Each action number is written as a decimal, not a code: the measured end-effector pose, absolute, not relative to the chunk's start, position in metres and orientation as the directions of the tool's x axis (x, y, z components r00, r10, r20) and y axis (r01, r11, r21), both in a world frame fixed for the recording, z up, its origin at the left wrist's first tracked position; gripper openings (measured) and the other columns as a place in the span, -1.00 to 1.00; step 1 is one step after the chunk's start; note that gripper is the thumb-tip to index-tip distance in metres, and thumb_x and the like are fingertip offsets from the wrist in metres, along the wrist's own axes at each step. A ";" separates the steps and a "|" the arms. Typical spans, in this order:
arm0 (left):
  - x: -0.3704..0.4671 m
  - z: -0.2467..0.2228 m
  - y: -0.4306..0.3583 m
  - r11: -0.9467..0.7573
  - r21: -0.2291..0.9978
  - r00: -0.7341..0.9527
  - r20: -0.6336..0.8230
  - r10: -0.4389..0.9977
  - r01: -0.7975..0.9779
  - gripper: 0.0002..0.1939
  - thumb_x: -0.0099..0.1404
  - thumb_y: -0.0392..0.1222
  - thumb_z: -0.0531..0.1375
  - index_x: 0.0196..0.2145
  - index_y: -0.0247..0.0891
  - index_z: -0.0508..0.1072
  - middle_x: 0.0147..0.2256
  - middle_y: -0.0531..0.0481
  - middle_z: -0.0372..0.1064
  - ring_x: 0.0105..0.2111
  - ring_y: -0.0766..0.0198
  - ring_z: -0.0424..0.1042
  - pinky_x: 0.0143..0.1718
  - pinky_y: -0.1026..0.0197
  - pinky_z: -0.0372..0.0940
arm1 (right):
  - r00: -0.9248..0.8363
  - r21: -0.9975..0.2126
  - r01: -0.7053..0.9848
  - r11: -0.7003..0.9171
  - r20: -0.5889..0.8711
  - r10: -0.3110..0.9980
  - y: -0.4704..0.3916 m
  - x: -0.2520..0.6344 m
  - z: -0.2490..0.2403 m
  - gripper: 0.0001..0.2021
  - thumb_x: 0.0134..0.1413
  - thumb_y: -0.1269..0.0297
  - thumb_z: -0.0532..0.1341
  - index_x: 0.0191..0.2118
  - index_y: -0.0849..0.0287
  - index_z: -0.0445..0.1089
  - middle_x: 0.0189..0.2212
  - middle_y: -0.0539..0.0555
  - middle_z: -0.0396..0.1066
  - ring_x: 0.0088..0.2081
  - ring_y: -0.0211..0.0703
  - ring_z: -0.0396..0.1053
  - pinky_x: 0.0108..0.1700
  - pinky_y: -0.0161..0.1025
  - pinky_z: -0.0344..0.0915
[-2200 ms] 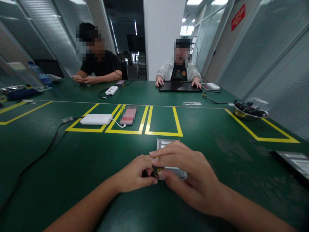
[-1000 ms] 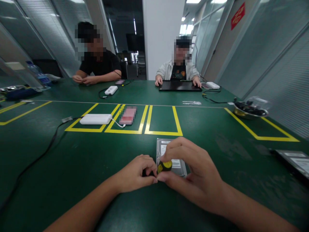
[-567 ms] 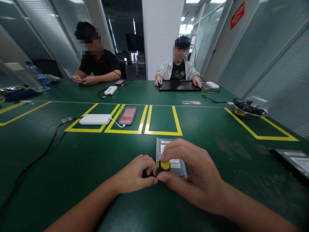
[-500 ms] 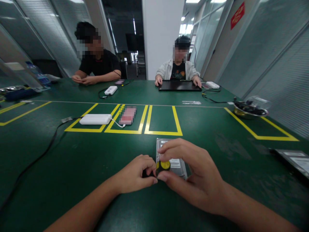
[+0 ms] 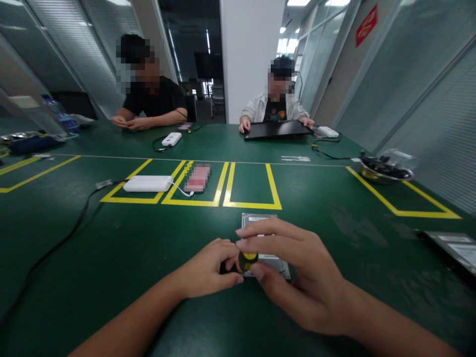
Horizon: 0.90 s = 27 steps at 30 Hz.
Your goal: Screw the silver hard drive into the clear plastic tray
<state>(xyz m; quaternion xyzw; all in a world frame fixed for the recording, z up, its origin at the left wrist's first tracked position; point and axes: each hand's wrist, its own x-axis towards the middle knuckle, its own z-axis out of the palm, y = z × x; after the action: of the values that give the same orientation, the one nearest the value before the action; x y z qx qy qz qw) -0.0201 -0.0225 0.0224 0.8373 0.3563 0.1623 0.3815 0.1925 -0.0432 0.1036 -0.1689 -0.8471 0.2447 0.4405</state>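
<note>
A silver hard drive [image 5: 277,266] with white labels lies on the green table in front of me, partly covered by my hands. My right hand [image 5: 301,272] has its thumb and fingertips around the black and yellow handle of a screwdriver [image 5: 248,259], standing over the drive's left side. The shaft and tip are hidden. At the drive's left edge, my left hand [image 5: 211,267] is closed with fingers curled, close against the screwdriver handle. Something dark shows between its thumb and fingers, but I cannot tell what it grips.
Yellow tape outlines mark the table [image 5: 178,223]. A white power bank [image 5: 148,183] is cabled to a phone [image 5: 198,177]. A bowl of dark parts [image 5: 386,171] and another drive-like device [image 5: 455,248] are at right. Two people sit opposite; one holds a black panel [image 5: 278,130].
My right fingers have shifted left around the screwdriver handle, which is turned and slightly moved left. My left hand stays put. The person opposite has tilted the black panel, raising its right side.
</note>
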 end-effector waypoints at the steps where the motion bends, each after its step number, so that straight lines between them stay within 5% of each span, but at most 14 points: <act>1: -0.020 0.022 -0.022 -0.458 0.753 0.694 0.003 0.720 0.473 -0.75 0.23 -0.13 0.24 -0.14 -0.24 0.43 -0.24 -0.02 0.44 -0.16 0.10 0.41 -0.05 0.08 0.28 | -0.554 -0.559 0.051 0.828 0.674 0.489 -0.043 0.193 0.103 -0.66 0.11 0.60 0.17 0.02 0.30 0.37 -0.06 0.19 0.41 0.00 -0.18 0.36 0.05 -0.22 0.35; 5: -0.020 0.023 -0.022 -0.464 0.747 0.700 -0.003 0.714 0.477 -0.74 0.22 -0.14 0.25 -0.13 -0.23 0.44 -0.26 0.00 0.44 -0.15 0.10 0.41 -0.03 0.10 0.27 | -0.572 -0.582 0.085 0.809 0.636 0.518 -0.044 0.194 0.102 -0.77 0.14 0.52 0.23 -0.07 0.25 0.43 -0.18 0.11 0.40 -0.13 -0.25 0.37 -0.09 -0.30 0.37; 10: -0.020 0.022 -0.022 -0.458 0.748 0.699 -0.010 0.715 0.480 -0.72 0.24 -0.13 0.25 -0.10 -0.23 0.45 -0.29 0.02 0.43 -0.16 0.12 0.42 -0.03 0.11 0.28 | -0.563 -0.557 0.093 0.825 0.654 0.505 -0.045 0.195 0.103 -0.63 0.13 0.57 0.17 0.06 0.26 0.37 0.02 0.20 0.36 0.03 -0.16 0.35 0.07 -0.19 0.35; 15: -0.020 0.023 -0.022 -0.464 0.741 0.704 -0.016 0.710 0.485 -0.73 0.22 -0.14 0.25 -0.11 -0.21 0.46 -0.31 0.04 0.43 -0.19 0.13 0.41 -0.02 0.10 0.27 | -0.572 -0.572 0.123 0.811 0.627 0.529 -0.043 0.194 0.104 -0.79 0.18 0.48 0.21 -0.07 0.17 0.44 -0.21 0.09 0.41 -0.16 -0.23 0.38 -0.14 -0.27 0.41; 20: -0.021 0.022 -0.022 -0.455 0.746 0.702 -0.023 0.712 0.486 -0.79 0.23 -0.14 0.24 -0.18 -0.24 0.45 -0.30 0.02 0.43 -0.23 0.15 0.41 -0.07 0.12 0.28 | -0.568 -0.549 0.127 0.826 0.642 0.515 -0.045 0.195 0.105 -0.66 0.14 0.54 0.16 0.03 0.22 0.39 -0.01 0.19 0.38 -0.01 -0.14 0.36 0.01 -0.17 0.38; 27: -0.020 0.021 -0.022 -0.458 0.758 0.703 0.000 0.712 0.464 -0.79 0.22 -0.15 0.24 -0.18 -0.25 0.44 -0.30 0.01 0.43 -0.20 0.12 0.41 -0.08 0.11 0.28 | -0.560 -0.575 0.158 0.803 0.618 0.552 -0.045 0.194 0.104 -0.79 0.14 0.45 0.26 -0.08 0.22 0.45 -0.15 0.13 0.37 -0.12 -0.22 0.36 -0.09 -0.26 0.38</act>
<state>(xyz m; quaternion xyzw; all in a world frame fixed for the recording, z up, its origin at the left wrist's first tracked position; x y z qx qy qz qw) -0.0197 -0.0220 0.0210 0.8386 0.3505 0.1607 0.3847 0.1940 -0.0447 0.1037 -0.2084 -0.8514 0.2345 0.4204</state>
